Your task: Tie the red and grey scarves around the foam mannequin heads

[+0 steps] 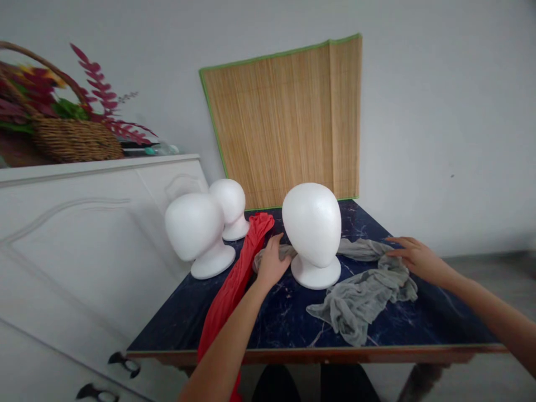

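Table [176, 325]: dark blue.
Scarf [365, 298]: crosswise behind white head [312, 223], bunched toward right edge.
Right hand [421, 260]: nearer bunch, grip unclear.
Left hand [272, 264]: over left stretch, likewise unclear.

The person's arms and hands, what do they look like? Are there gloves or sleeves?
The left hand and right hand wear no gloves. No sleeves show on the slim left forearm or right forearm. I see no watch or bracelet. The fingernails are too small and blurry to tell.
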Motion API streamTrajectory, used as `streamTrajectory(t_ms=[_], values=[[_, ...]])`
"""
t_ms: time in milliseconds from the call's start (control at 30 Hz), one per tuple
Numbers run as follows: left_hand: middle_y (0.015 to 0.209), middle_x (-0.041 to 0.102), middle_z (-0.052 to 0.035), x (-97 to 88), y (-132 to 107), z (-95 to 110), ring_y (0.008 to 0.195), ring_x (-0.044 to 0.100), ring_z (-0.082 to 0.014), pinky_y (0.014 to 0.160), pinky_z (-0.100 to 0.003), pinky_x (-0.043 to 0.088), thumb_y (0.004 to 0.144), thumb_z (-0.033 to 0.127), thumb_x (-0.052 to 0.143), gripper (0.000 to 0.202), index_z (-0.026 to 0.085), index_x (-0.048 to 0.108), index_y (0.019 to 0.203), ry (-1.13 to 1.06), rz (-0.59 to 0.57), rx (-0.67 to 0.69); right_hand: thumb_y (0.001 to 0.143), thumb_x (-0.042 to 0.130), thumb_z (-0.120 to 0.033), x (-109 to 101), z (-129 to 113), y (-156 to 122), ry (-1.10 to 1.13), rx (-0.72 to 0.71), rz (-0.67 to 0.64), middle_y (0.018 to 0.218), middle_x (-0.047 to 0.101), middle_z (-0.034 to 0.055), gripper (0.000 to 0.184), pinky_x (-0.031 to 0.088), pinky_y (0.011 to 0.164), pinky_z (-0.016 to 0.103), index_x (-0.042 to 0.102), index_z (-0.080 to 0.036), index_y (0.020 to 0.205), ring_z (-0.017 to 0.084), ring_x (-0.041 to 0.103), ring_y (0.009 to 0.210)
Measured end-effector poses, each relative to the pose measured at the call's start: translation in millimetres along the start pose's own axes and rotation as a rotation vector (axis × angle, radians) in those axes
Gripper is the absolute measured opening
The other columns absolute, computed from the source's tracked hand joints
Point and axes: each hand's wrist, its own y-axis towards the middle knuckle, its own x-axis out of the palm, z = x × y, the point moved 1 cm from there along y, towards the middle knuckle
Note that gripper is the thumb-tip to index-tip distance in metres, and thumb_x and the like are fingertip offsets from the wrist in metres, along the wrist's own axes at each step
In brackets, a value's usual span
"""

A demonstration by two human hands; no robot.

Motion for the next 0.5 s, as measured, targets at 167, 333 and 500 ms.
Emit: streamTrajectory(t_ms=[167, 333, 500], values=[[0.143, 0.042, -0.0143, 61.8, -7.7, 42.6, 0.13, 0.043, -0.0247, 0.111, -0.043, 0.033, 0.057, 0.024, 0.082, 0.101, 0.022, 0.024, 0.14, -0.731, 0.16, -0.007, 0.088, 0.049, -0.04, 7.8, -78.2, 23.3, 0.423, 0.069, 0.042, 0.137, 0.052, 0.0088, 0.044, 0.035, 0.108, 0.052, 0.058, -0.022, 0.127, 0.03, 0.046, 0.127], [0.143, 0.043, -0.015, 77.5, 0.2, 67.8, 0.123, 0.052, -0.0226, 0.101, -0.045, 0.045, 0.058, 0.017, 0.081, 0.106, 0.026, 0.015, 0.141, -0.713, 0.28, -0.112, 0.086, 0.054, -0.044, 13.3, -153.2, 49.9, 0.715, 0.093, 0.081, 0.129, 0.059, 0.0089, 0.046, 0.039, 0.106, 0.051, 0.055, -0.022, 0.126, 0.03, 0.052, 0.121], [0.123, 0.063, -0.0011, -20.6, -28.5, 33.4, 0.112, 0.06, -0.026, 0.092, -0.052, 0.052, 0.074, 0.018, 0.068, 0.069, 0.036, 0.04, 0.135, -0.161, 0.292, -0.338, 0.088, 0.05, -0.048, -4.3, -165.8, 29.1, 0.704, 0.117, 0.219, 0.116, 0.064, 0.0035, 0.029, 0.045, 0.1, 0.053, 0.062, -0.033, 0.11, 0.03, 0.057, 0.113]])
